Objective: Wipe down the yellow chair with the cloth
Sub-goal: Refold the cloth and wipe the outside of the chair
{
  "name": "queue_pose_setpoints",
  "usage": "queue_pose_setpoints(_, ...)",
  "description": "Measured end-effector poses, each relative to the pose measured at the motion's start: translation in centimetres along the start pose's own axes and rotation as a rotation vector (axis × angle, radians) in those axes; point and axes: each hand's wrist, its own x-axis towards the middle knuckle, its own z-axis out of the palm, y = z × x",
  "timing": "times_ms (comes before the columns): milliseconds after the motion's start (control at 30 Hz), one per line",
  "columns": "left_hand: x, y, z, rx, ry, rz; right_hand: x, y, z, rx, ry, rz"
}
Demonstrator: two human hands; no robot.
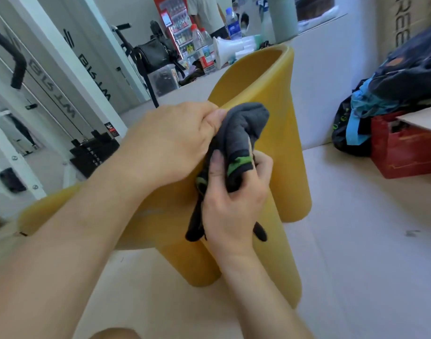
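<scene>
The yellow chair (270, 89) stands on the pale floor in front of me, its curved back rising toward the upper middle and thick round legs below. A dark grey cloth (241, 126) with a green-edged corner is bunched up above the seat. My left hand (170, 143) pinches the cloth's upper part between thumb and fingers. My right hand (231, 199) grips its lower part, and dark ends of the cloth hang down on either side of that hand. My hands and forearms hide most of the seat.
A red crate (405, 155) and a pile of bags (380, 101) sit to the right. Gym equipment with black weight plates (92, 152) stands at left. Behind the chair, a ledge holds water bottles (204, 50) and a white megaphone (231, 48).
</scene>
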Motion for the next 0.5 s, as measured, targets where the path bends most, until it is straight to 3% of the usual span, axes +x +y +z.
queue_pose_setpoints(100, -1.2, -1.1, 0.2, 0.006, 0.057, 0.016, 2.1, 0.6, 0.1, 0.053, -0.009, -0.039)
queue_pose_setpoints(267, -0.5, 0.1, 0.1, -0.019, 0.028, -0.039, 11.2, 4.2, -0.2, -0.001, 0.149, 0.202)
queue_pose_setpoints(333, 0.9, 1.2, 0.5, 0.045, 0.042, -0.053, 9.8, 3.9, -0.2, -0.015, 0.194, 0.23)
queue_pose_setpoints(500, 3.8, 2.2, 1.3, 0.185, 0.137, 0.003, -0.4, 1.2, 1.2, -0.212, 0.143, 0.023)
